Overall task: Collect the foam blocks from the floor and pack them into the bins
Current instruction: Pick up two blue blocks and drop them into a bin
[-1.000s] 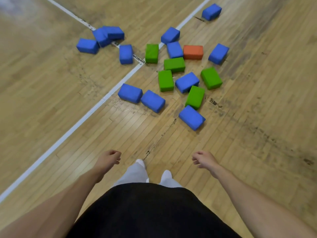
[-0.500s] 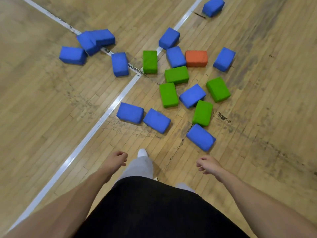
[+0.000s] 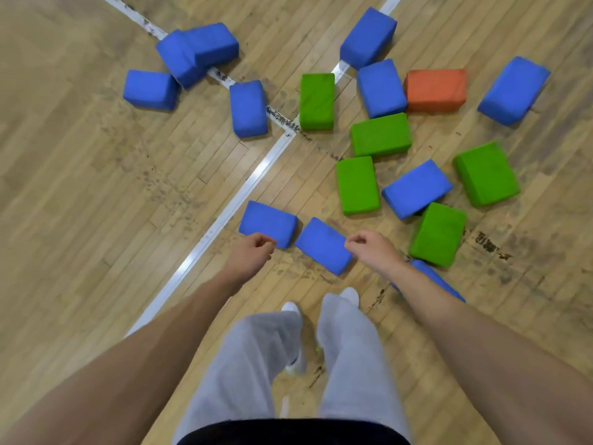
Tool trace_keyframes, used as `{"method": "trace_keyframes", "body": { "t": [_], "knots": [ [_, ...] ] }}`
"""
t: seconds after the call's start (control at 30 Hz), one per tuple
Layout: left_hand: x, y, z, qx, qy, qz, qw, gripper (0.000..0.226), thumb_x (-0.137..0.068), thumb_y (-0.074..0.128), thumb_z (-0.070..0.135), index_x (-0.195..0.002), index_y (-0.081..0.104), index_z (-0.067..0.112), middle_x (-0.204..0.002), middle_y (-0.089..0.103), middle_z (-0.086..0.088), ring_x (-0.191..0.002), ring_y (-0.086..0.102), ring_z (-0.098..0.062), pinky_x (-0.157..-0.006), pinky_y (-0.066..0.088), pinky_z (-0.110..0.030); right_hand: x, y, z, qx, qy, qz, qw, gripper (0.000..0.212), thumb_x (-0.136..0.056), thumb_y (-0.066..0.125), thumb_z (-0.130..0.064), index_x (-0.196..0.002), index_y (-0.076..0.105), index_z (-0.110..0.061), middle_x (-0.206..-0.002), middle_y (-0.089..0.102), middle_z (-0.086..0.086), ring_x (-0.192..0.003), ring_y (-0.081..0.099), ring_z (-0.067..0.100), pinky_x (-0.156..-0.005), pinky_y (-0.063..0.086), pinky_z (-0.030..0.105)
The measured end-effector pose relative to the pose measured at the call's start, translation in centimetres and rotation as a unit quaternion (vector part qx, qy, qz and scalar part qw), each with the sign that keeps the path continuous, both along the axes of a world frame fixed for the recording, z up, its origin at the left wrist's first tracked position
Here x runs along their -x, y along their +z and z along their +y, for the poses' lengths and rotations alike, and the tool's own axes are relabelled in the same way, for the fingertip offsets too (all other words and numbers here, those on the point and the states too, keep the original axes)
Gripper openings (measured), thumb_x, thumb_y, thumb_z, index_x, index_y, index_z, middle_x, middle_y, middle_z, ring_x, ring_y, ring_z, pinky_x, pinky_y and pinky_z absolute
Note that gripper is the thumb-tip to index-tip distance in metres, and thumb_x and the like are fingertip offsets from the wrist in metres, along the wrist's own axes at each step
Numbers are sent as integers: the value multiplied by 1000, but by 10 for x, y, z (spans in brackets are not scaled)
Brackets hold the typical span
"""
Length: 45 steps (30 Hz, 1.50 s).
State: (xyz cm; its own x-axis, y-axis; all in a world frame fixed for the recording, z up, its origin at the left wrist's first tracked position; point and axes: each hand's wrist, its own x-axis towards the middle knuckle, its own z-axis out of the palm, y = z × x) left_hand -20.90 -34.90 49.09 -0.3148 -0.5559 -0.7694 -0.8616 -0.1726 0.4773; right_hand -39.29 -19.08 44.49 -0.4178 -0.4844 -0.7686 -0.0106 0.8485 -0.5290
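Note:
Several foam blocks lie scattered on the wooden gym floor: blue ones, green ones and one orange block [image 3: 435, 90]. Nearest to me are two blue blocks side by side, a left one [image 3: 268, 222] and a right one [image 3: 322, 245]. My left hand [image 3: 251, 254] hangs over the near edge of the left blue block, fingers loosely curled and holding nothing. My right hand [image 3: 373, 249] hovers at the right end of the other blue block, also loosely curled and empty. Another blue block [image 3: 433, 277] is partly hidden behind my right forearm. No bin is in view.
A white painted line [image 3: 224, 216] runs diagonally across the floor and meets a second line [image 3: 221, 77] near a green block [image 3: 316, 101]. My feet in white socks [image 3: 349, 295] stand just short of the nearest blocks. Bare floor spreads to the left.
I have stepped closer to the pile, so the blocks look larger and nearer. Both hands have reached forward from beside my hips to just over the two nearest blue blocks.

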Motion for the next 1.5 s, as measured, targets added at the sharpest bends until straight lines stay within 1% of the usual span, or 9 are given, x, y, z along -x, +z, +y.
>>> {"method": "trace_keyframes", "body": {
  "t": [0.17,0.33,0.57,0.83,1.0,1.17,1.27,1.33,1.5],
  "knots": [
    [33,-123,-31,22,-78,-54,995,19,-92,51,19,-106,65,17,-100,65,1,-98,61,-19,-87,46,-31,18,-119,-40,-22,70,11,997,24,-86,63,-19,-108,66,-12,-108,67,5,-105,61,20,-88,44,28],
    [52,-274,-72,29,-205,-45,977,30,-87,51,8,-115,61,11,-108,63,-6,-103,59,-23,-87,45,-31,12,-261,-70,-61,117,42,990,41,-85,63,-18,-124,57,-9,-123,61,10,-115,56,24,-97,43,32],
    [44,-457,-139,124,-497,-34,858,58,-84,57,13,-140,40,14,-138,41,-5,-118,50,-27,-97,37,-37,-6,-430,-110,-83,166,135,973,62,-85,62,-36,-138,41,-12,-139,44,10,-131,39,27,-108,34,38],
    [52,-568,-176,157,-658,-52,735,89,-75,76,42,-146,28,17,-139,36,-7,-128,38,-26,-106,29,-39,-29,-536,-116,-44,191,229,954,76,-80,62,-59,-138,39,-16,-133,45,8,-126,43,30,-108,33,44],
    [58,-595,-196,64,-646,-100,754,97,-65,80,54,-143,34,19,-130,45,-4,-119,47,-27,-99,42,-41,-13,-551,-111,-81,170,163,968,82,-60,63,-80,-114,57,-19,-118,57,4,-113,51,24,-95,43,37],
    [74,-588,-189,73,-700,-143,696,70,-68,76,58,-124,53,22,-106,49,0,-99,54,-26,-85,48,-38,-7,-552,-119,-109,201,144,963,106,-39,53,-95,-109,58,-15,-117,63,8,-103,57,28,-88,47,38],
    [72,-581,-186,72,-679,-115,722,51,-72,74,57,-105,61,20,-93,54,0,-86,57,-22,-76,50,-36,-7,-544,-118,-119,197,146,962,102,-32,48,-99,-92,56,-17,-104,63,8,-91,56,26,-76,47,36],
    [65,-580,-187,72,-652,-97,749,45,-73,72,58,-99,60,23,-94,54,0,-82,57,-19,-74,51,-36,-3,-540,-119,-97,165,157,969,106,-34,57,-95,-105,56,-17,-113,59,8,-100,55,25,-80,45,35],
    [56,-596,-189,-1,-591,-103,800,60,-75,75,50,-118,41,26,-117,50,-3,-99,58,-25,-87,52,-48,7,-538,-130,-82,162,188,965,101,-50,70,-81,-122,49,-13,-119,55,7,-107,54,27,-87,46,36]
  ]
}}
